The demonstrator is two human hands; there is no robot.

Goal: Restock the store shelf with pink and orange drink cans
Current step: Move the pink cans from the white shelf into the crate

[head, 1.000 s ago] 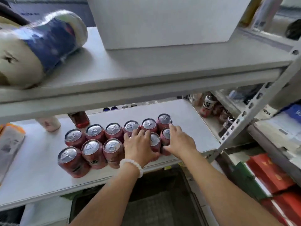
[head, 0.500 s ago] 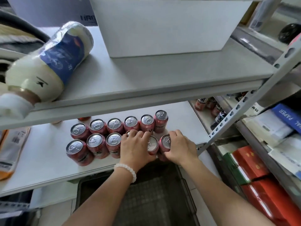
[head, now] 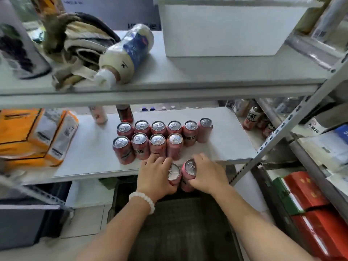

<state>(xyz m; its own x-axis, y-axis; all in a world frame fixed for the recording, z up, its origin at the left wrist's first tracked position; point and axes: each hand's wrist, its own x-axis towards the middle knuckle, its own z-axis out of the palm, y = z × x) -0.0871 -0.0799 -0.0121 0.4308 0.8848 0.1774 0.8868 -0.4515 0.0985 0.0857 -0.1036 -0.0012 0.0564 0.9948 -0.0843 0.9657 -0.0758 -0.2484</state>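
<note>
now two pink cans (head: 183,174) have been drawn off the shelf edge (head: 94,170), one clamped in each hand, left hand (head: 157,176) and right hand (head: 208,174); restocking looks undone here.

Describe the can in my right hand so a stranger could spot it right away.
Find the middle shelf with two rows of pink cans. At its front edge, two more cans sit between the hands. Yours is the right one, held by the right hand, its top fully visible.
</note>
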